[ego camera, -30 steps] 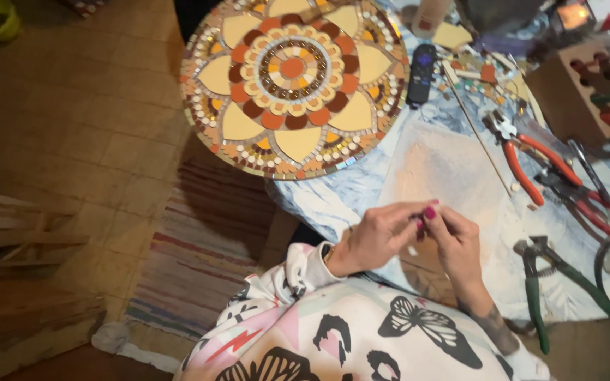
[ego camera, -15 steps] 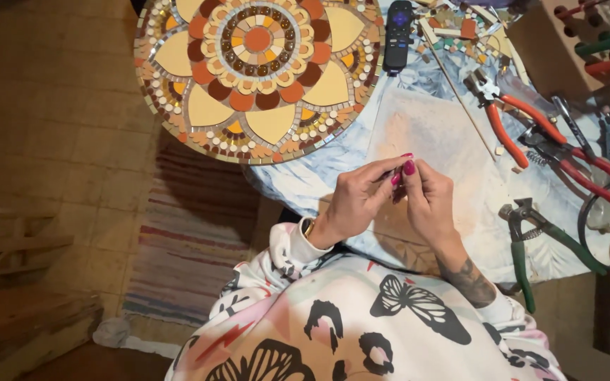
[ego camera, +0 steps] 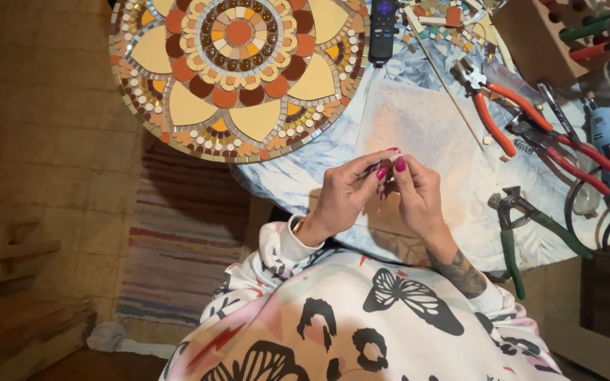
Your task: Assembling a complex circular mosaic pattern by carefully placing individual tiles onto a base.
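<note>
Small pale piece, too tiny to identify, pinched between fingertips of left hand and right hand above the table's blue cloth; round mosaic at 11 o'clock, red-handled pliers at 2 o'clock.

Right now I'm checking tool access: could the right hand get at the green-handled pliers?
Probably yes. The right hand is pinched with the left hand on something tiny, and the green-handled pliers lie just beside it on the cloth, nothing between.
</note>
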